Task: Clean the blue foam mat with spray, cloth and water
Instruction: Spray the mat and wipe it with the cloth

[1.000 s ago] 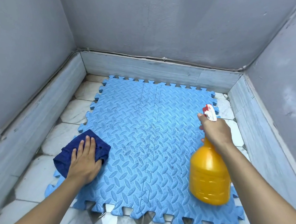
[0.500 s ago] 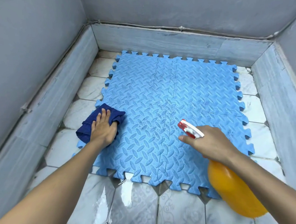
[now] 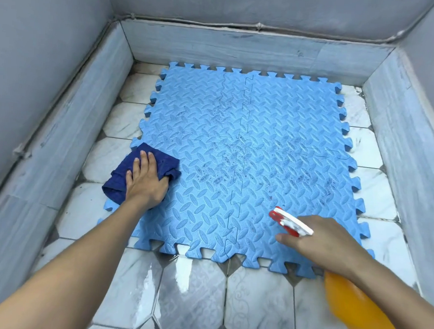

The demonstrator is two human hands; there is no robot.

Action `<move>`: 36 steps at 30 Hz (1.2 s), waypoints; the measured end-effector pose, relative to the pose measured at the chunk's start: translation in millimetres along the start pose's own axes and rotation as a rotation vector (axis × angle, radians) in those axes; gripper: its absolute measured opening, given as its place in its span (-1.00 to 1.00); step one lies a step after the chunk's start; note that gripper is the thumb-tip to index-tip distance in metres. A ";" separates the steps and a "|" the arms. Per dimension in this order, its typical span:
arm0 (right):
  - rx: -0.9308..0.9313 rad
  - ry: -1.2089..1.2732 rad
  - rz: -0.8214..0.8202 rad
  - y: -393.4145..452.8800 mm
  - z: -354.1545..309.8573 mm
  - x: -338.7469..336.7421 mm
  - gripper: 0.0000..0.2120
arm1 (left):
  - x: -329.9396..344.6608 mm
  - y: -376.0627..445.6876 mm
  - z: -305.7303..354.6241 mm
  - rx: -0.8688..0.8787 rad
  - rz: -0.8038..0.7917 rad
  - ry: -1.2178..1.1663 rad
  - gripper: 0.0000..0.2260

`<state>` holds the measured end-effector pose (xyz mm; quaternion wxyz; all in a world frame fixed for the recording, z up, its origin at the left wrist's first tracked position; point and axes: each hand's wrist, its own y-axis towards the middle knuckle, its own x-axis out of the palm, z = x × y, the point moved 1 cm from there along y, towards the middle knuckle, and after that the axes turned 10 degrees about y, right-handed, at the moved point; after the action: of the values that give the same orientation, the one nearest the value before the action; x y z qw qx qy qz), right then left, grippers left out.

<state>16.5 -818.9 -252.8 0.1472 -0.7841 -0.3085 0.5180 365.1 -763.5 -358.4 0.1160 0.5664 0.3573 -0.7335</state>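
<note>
Grey walls and a low marble kerb [image 3: 243,49] enclose a floor [image 3: 190,297] of glossy white octagonal tiles, wet and reflective at the near edge. Blue foam mat [image 3: 277,122]: four interlocking squares with toothed borders and a raised diamond-plate texture, lying flat at the centre of the floor; dark speckled soiling is concentrated around the central seams and toward the right. Spray bottle [image 3: 354,307]: smooth orange plastic body, red-and-white trigger head [image 3: 289,223], long axis running from near right toward the mat's middle, nozzle aimed at the soiled zone just ahead. Right hand [image 3: 325,244] is wrapped around the bottle neck, a finger at the trigger. Cloth [image 3: 123,176]: dark blue towelling, bunched, on the mat's left edge. Left hand [image 3: 146,183] lies flat on it, fingers extended, pressing rather than gripping; the stains lie to its right.
</note>
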 end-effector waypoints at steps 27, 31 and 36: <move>0.043 0.518 0.521 -5.5 11.6 -74.9 -0.55 | 11.6 -6.4 -3.9 -0.018 0.029 0.073 -0.34; 0.017 0.478 0.552 1.7 5.0 -73.2 -0.49 | 11.6 -7.4 -4.0 -0.020 0.036 0.069 -0.34; -0.047 0.503 0.565 7.7 0.3 -74.3 -0.54 | 12.1 -8.1 -2.6 -0.027 0.044 0.070 -0.33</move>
<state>-1.5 -872.1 -203.5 0.0515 -0.9441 -0.0461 0.3222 358.4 -753.1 -366.5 0.1272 0.5977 0.3582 -0.7058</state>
